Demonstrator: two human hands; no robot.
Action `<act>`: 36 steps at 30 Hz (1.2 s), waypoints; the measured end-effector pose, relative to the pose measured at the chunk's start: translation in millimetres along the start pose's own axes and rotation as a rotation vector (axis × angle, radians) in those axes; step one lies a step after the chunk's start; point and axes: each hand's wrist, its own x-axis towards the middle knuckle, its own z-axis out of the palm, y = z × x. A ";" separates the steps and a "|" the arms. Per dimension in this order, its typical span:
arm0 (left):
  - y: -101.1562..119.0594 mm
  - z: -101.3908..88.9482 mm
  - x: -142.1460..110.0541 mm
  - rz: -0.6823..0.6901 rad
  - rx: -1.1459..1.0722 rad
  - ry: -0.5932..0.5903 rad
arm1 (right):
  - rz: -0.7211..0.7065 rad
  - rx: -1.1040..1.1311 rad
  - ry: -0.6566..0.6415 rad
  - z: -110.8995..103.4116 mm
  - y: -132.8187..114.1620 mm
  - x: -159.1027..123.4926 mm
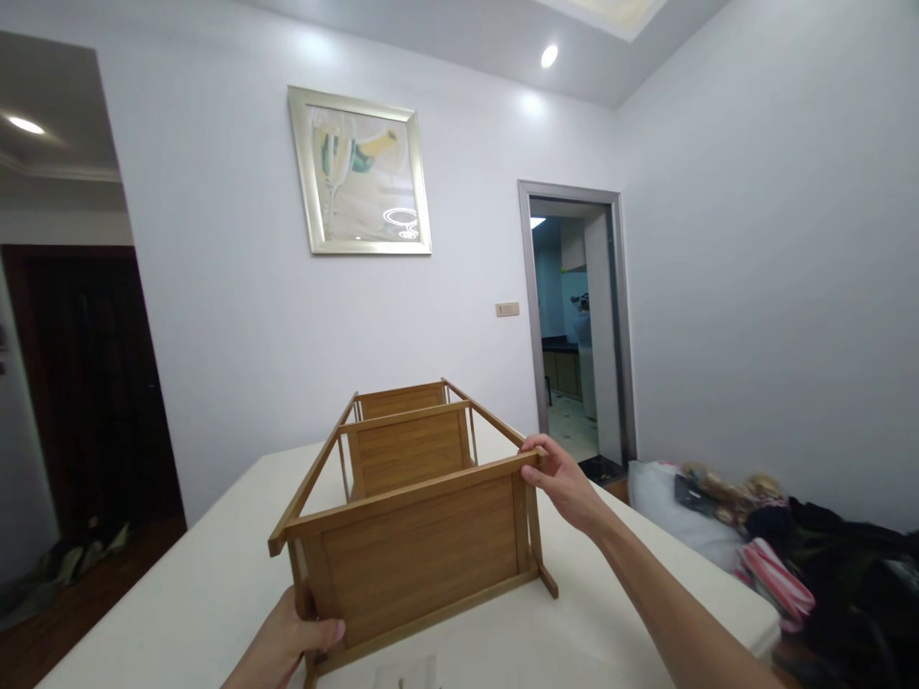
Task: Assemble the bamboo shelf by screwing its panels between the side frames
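Note:
A brown wooden shelf rack point(423, 555) with several panels joined by long rails lies on its side on a white table point(603, 612), its near end panel facing me. Low on the left, my left hand point(294, 632) is closed around the near left edge, thumb on the panel's face and the other fingers hidden behind it. At the upper right corner, my right hand point(556, 478) grips the top rail with thumb in front and fingers over it. A small clear packet point(404, 672) lies by the near edge of the rack, partly cut off by the frame.
Behind the table stands a white wall with a framed picture point(369, 172) and a switch plate point(506, 309). A doorway point(574, 325) opens at the right. Clothes point(825, 565) and a pale bag point(675, 507) are heaped beside the table's right edge. A dark door point(93, 383) is at the left.

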 end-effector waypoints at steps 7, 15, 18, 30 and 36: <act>3.5 4.0 -1.5 0.007 -0.005 0.009 | 0.021 0.043 0.087 6.7 6.3 4.6; 1.8 -0.3 3.0 0.016 0.029 -0.014 | 0.112 0.114 0.198 8.9 8.4 3.8; 4.2 -0.7 1.8 0.053 0.062 -0.049 | 0.145 0.063 0.183 10.6 13.1 -5.6; 0.6 -10.9 7.3 0.109 0.098 -0.029 | 0.341 -0.045 0.182 15.6 45.9 -21.1; 2.1 -12.0 6.4 0.114 0.133 0.018 | 0.424 -0.137 0.069 17.2 56.7 -36.0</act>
